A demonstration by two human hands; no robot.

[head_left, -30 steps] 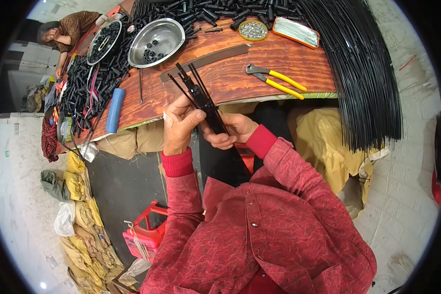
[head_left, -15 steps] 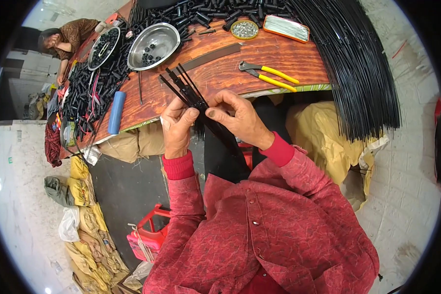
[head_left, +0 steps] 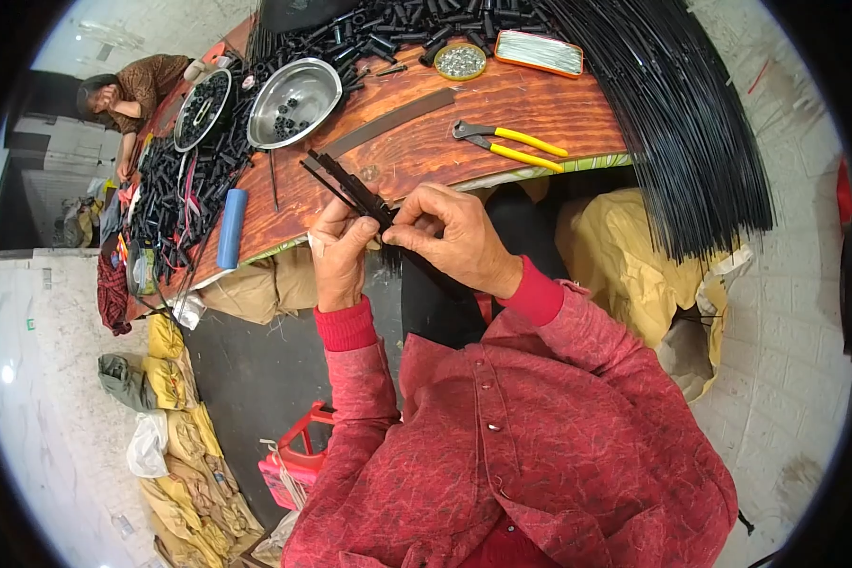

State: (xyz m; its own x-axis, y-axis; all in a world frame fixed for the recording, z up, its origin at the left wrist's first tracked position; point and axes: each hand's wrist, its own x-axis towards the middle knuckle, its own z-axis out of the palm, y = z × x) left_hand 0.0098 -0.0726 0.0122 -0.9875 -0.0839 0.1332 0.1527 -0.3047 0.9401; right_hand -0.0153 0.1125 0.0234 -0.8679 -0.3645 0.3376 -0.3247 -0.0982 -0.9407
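A bundle of thin black ribs (head_left: 352,192), like part of an umbrella frame, slants up and left over the table's near edge. My left hand (head_left: 339,257) is closed around its lower part, with the thumb along the near side. Against the same place, the thumb and curled fingers of my right hand (head_left: 459,237) are pressed together. Any small piece between the right fingertips is too hidden to name. Black ends of the bundle hang below the hands.
On the wooden table (head_left: 402,156) lie yellow-handled pincers (head_left: 511,145), a flat dark bar (head_left: 388,123), a blue roll (head_left: 232,229), a steel bowl (head_left: 327,90), a dish of small metal parts (head_left: 461,62) and a tray of pins (head_left: 540,54). Long black ribs (head_left: 672,151) drape rightward. A person (head_left: 128,90) sits far left.
My right hand has shifted slightly down and left, its fingers curling closer to the bundle. The loose ribs at the bundle's top, fanned out before, are now closer together.
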